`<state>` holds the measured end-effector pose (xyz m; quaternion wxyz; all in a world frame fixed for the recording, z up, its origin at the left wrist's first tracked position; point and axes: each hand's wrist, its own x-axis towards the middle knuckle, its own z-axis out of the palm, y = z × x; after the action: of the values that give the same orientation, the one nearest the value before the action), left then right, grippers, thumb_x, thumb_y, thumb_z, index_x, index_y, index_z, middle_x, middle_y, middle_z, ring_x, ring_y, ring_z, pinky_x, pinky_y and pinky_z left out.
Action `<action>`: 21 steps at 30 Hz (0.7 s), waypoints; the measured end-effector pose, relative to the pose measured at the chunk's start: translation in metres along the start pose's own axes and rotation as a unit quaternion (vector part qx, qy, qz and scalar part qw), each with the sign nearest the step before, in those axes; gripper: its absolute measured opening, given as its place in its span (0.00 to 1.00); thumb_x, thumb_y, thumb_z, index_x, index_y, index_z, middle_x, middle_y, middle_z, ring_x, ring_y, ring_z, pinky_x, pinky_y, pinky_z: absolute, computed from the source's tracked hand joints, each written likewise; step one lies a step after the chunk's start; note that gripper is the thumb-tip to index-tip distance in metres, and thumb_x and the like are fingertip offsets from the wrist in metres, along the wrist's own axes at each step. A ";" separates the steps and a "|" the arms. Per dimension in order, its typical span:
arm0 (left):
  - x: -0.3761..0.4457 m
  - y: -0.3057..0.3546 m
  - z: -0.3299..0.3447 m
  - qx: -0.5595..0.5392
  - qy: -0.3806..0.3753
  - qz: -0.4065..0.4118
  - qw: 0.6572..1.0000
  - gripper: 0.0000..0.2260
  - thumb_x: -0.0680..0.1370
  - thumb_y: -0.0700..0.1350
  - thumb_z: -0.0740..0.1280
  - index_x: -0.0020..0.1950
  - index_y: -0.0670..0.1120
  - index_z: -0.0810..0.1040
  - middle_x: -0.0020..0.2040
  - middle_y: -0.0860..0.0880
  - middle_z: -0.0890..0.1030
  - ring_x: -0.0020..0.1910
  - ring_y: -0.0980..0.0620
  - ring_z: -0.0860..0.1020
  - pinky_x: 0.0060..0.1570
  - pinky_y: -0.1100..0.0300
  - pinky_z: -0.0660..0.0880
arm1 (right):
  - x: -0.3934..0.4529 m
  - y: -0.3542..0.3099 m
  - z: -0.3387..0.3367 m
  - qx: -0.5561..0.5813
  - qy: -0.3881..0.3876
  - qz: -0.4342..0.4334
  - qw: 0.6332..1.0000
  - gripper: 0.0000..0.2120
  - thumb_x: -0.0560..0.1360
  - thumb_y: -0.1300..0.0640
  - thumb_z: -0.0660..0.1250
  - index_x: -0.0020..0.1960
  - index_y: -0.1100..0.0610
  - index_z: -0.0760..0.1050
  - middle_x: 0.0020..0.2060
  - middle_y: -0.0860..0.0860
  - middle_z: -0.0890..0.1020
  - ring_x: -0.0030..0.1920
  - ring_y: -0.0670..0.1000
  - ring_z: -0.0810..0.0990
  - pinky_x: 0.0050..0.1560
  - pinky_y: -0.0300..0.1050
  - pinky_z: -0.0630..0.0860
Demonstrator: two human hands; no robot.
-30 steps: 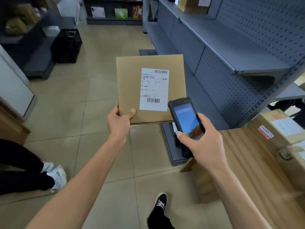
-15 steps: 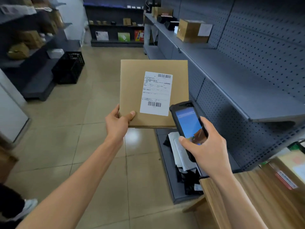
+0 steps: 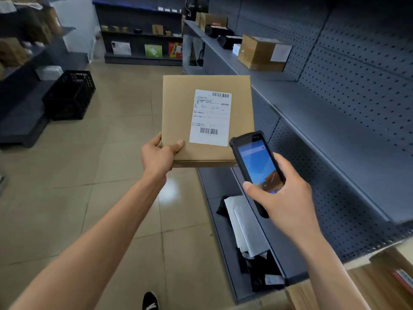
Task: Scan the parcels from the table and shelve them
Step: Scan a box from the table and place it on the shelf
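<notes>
Left of grey shelf (image 3: 330,121): left hand (image 3: 157,156) grips flat parcel (image 3: 178,117) by near corner, label (image 3: 211,117) up; right hand (image 3: 281,195) clasps scanner (image 3: 257,162) just beside parcel.

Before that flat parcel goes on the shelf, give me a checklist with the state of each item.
1. Parcel held firmly: ok. The left hand grips the flat parcel at its near left corner.
2. Label readable: ok. The shipping label faces up, both barcodes uncovered.
3. Scanner ready: ok. The right hand holds the handheld scanner, screen lit.
4. Scan registered: cannot tell. The screen text is too small.
5. Room on the shelf: ok. The grey shelf is bare nearer than the brown box.
</notes>
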<state>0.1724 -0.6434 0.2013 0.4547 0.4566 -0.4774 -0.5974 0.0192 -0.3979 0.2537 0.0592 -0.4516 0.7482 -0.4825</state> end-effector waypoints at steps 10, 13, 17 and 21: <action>0.145 0.045 -0.003 0.014 -0.076 0.030 0.997 0.16 0.73 0.41 0.77 0.60 0.52 0.84 0.40 0.61 0.86 0.31 0.65 0.80 0.26 0.70 0.71 | 0.094 -0.041 0.097 -0.026 0.045 0.045 0.998 0.21 0.66 0.42 0.79 0.54 0.33 0.74 0.39 0.44 0.82 0.44 0.42 0.79 0.40 0.27 0.70; 0.178 0.059 0.004 0.026 -0.099 0.039 0.994 0.14 0.73 0.41 0.77 0.56 0.53 0.85 0.40 0.61 0.86 0.31 0.64 0.80 0.25 0.69 0.70 | 0.117 -0.050 0.113 -0.034 0.071 0.053 0.995 0.18 0.67 0.46 0.79 0.51 0.43 0.74 0.37 0.43 0.82 0.41 0.42 0.79 0.40 0.26 0.70; 0.211 0.073 0.021 0.042 -0.129 0.048 0.990 0.16 0.72 0.44 0.77 0.60 0.54 0.84 0.46 0.58 0.87 0.33 0.63 0.80 0.33 0.65 0.72 | 0.147 -0.058 0.126 -0.033 0.091 0.072 0.993 0.19 0.67 0.45 0.79 0.52 0.47 0.75 0.36 0.47 0.81 0.40 0.44 0.79 0.38 0.32 0.72; 0.242 0.078 0.044 0.054 -0.148 0.037 0.987 0.16 0.72 0.47 0.78 0.59 0.56 0.85 0.42 0.59 0.86 0.33 0.57 0.78 0.33 0.57 0.73 | 0.174 -0.055 0.132 -0.024 0.105 0.089 0.990 0.21 0.67 0.43 0.79 0.55 0.45 0.75 0.40 0.47 0.82 0.43 0.44 0.79 0.40 0.39 0.73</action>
<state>0.0971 -0.8836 0.2569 0.3750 0.3692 -0.5878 -0.6145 0.0210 -0.6206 0.2875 0.0122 -0.3307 0.7989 -0.5022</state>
